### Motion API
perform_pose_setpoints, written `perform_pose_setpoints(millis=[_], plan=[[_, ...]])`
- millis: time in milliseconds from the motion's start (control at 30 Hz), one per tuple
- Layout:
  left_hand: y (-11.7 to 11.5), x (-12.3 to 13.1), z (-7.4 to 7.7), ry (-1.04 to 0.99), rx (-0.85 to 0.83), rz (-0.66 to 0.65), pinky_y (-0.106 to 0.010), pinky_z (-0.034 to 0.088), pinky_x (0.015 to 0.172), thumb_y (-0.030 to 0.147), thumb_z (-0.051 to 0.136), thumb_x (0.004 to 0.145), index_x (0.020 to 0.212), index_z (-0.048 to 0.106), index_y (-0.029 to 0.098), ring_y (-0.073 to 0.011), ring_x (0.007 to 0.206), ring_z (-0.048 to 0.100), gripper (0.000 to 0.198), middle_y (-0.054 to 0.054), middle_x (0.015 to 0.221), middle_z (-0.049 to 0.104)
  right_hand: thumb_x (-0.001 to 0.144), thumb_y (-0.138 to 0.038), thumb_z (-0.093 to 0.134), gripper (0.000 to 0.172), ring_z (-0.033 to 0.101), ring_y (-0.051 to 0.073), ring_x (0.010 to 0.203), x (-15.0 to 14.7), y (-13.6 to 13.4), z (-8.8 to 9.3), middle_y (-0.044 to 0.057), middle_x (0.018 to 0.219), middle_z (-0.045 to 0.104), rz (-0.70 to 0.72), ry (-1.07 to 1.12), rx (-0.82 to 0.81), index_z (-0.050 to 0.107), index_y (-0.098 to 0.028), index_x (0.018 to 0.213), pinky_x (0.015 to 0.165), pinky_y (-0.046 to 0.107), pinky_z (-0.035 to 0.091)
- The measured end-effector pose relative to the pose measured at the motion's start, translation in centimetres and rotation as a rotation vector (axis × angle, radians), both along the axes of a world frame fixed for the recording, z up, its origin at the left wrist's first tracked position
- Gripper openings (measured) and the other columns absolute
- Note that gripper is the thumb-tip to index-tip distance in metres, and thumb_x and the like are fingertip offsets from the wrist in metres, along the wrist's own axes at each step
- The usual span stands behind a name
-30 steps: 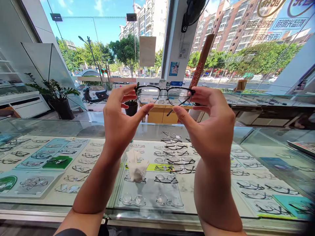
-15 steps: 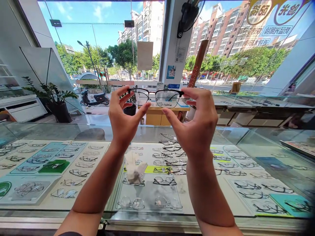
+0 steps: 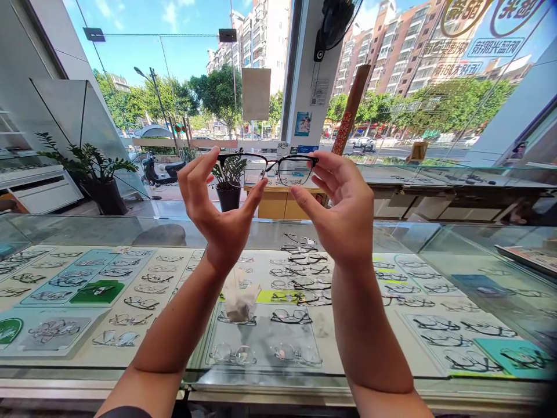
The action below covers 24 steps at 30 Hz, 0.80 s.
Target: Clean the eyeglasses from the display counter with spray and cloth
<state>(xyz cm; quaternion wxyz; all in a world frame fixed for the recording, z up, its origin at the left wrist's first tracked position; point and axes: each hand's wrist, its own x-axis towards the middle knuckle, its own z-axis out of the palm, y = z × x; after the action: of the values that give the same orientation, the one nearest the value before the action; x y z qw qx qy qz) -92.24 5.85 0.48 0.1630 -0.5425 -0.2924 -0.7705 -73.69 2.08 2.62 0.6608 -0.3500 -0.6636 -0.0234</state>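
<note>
Left hand (image 3: 213,203) is up at chest height, palm turned inward, fingertips (image 3: 214,155) pinching the left end of a pair of glasses (image 3: 293,171). The thumb reaches up under the left lens; whether it actually touches the rim is hard to tell from here. Right hand (image 3: 343,212) mirrors it, fingers curled onto the right end of the frame and thumb angled up beneath the right lens. So both hands are grasping the glasses, one at each end, and the dark frame hangs level between them, above the palms and out beyond the fingertips, lenses facing the window (image 3: 391,87).

Below the wrists lies a glass counter (image 3: 87,229). A crumpled white tissue (image 3: 238,299) sits on it, just under the left forearm. Beneath the glass, rows of frames (image 3: 304,273) lie on pale trays, spread left and right of both arms.

Past the glasses, a small potted plant (image 3: 228,177) stands just behind the left hand's fingers. High on the window pillar, a black fan (image 3: 337,20) hangs above the right hand.
</note>
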Motion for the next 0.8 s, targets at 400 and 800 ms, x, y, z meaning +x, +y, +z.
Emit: perform_pose_setpoints(millis=[400,800], plan=[[2.9,-0.3,-0.4,0.03,0.07,-0.156,-0.066,0.053,0.126,0.064,0.091,0.087,0.163,0.049,0.036,-0.0395,0.165,0.044,0.091,-0.011,0.162,0.055,0.109,-0.054,0.065,0.035,0.079,0.029,0.122,0.4,0.7,0.2,0.008,0.126,0.081,0.022,0.188,0.114,0.082,-0.032,0.13,0.102,0.052,0.07],[3.1,0.1,-0.4,0.032,0.007,-0.167,-0.064,0.057,0.124,0.055,0.09,0.092,0.165,0.047,0.043,-0.0374,0.159,0.055,0.086,-0.009,0.161,0.057,0.108,-0.06,0.066,0.039,0.081,0.024,0.113,0.8,1.4,0.0,0.008,0.119,0.083,0.051,0.237,0.047,0.08,-0.029,0.127,0.095,0.044,0.07]])
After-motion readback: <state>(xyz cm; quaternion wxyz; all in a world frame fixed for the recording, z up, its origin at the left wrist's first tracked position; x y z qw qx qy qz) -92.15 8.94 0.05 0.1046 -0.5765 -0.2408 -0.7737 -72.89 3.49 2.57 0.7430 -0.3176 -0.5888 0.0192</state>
